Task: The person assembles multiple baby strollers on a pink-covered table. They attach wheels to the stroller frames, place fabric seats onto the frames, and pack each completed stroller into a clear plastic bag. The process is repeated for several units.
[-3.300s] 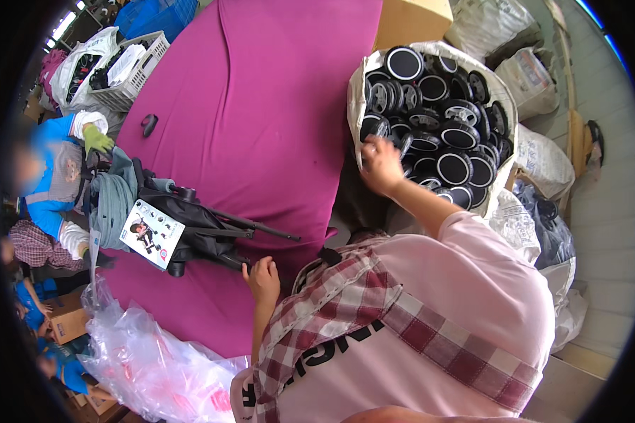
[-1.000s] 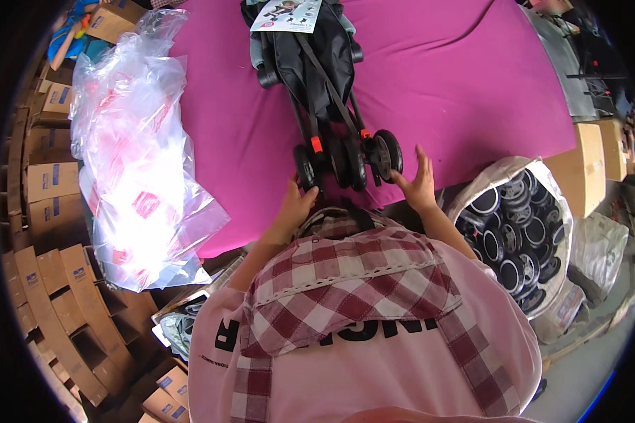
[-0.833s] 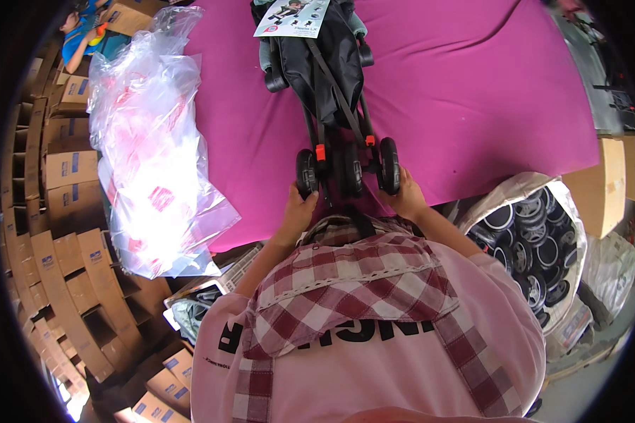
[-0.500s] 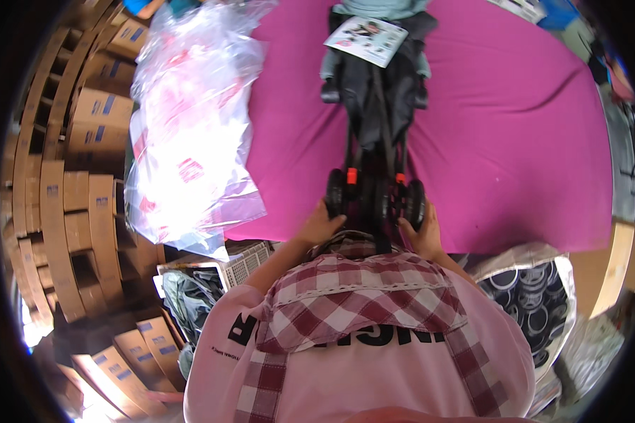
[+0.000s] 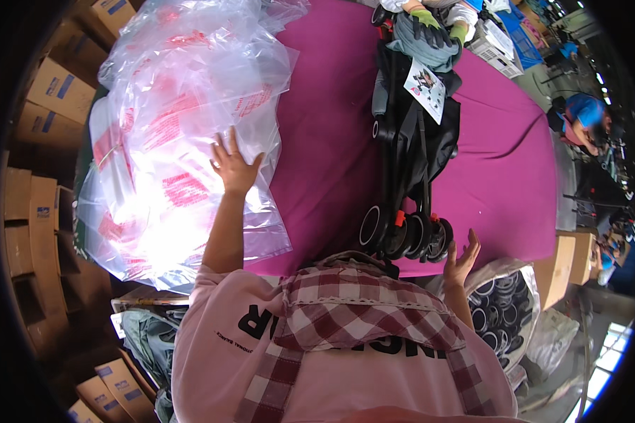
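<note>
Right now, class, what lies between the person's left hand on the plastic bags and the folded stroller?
Head view: only bare magenta tablecloth separates the left hand from the stroller.

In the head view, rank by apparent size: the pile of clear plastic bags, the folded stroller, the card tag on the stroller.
1. pile of clear plastic bags, under the left hand
2. folded stroller
3. card tag

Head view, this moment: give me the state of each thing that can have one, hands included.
Left hand: open, fingers spread, flat on the plastic bags.
Right hand: open, empty, beside the stroller wheels.
Plastic bags: clear, stacked in a loose crumpled pile.
Stroller: folded, lying on the magenta table.
Stroller wheels: fitted, at the table's near edge.
Sack of wheels: open at the top.
</note>
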### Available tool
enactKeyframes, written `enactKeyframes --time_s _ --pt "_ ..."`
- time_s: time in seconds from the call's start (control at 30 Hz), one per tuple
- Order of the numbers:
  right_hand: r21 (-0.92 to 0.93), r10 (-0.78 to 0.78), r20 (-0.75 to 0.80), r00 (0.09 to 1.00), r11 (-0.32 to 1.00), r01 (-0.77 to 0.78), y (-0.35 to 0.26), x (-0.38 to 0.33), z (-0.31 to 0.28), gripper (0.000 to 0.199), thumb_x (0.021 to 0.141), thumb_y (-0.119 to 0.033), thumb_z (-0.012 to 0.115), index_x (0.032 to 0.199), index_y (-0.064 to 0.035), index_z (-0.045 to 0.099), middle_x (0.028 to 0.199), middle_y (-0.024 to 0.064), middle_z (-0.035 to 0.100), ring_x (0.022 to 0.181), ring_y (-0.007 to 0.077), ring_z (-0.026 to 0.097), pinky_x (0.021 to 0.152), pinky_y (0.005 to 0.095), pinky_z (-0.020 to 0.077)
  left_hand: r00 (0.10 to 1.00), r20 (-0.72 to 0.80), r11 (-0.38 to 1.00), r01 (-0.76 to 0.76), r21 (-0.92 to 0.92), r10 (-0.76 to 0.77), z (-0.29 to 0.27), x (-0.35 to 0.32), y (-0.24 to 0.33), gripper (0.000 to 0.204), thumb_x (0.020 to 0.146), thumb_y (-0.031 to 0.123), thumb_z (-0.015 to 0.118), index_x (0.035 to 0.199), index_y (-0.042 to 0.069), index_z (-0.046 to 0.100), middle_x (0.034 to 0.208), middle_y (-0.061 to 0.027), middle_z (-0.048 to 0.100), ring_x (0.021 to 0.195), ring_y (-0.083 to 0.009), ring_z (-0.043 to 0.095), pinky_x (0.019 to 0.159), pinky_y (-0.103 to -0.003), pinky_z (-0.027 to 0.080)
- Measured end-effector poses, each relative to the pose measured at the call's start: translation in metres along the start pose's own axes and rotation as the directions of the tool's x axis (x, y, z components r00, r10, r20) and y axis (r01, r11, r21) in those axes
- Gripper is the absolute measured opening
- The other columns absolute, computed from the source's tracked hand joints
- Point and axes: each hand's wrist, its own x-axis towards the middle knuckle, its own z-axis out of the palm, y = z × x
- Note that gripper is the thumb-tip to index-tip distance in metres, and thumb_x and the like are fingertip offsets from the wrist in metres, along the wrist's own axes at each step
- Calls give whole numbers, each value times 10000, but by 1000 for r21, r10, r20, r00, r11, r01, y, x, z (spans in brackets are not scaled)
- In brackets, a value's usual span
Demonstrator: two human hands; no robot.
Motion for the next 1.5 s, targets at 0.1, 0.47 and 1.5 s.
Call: enactKeyframes --time_s 0.1,0.47,1.5 --pt "128 39 225 974 989 -69 -24 -1 -9 390 911 -279 671 1185 -5 625 1163 198 638 1093 374 610 933 449 490 953 268 972 78 222 -137 30 -20 -34 977 831 580 698 1586 161 241 1638 -219 153 1530 -413 54 1181 -657 75" --pt "480 -403 472 784 863 154 -187 31 126 66 858 -79 702 866 -14 693 817 128 682 728 290 672 663 358 519 937 241 878 -118 -463 253 6 -147 -27 111 826 93 555 862 69 657 827 -174 638 832 -400 635 745 -498 504" --pt "694 -858 233 458 477 540 -149 95 98 504 761 -204 789 1241 -151 645 1308 97 588 1220 345 543 1064 513 388 984 97 959 -122 -255 151 -65 -203 94 164 836 18 675 983 19 604 951 -178 627 913 -400 611 788 -459 498"
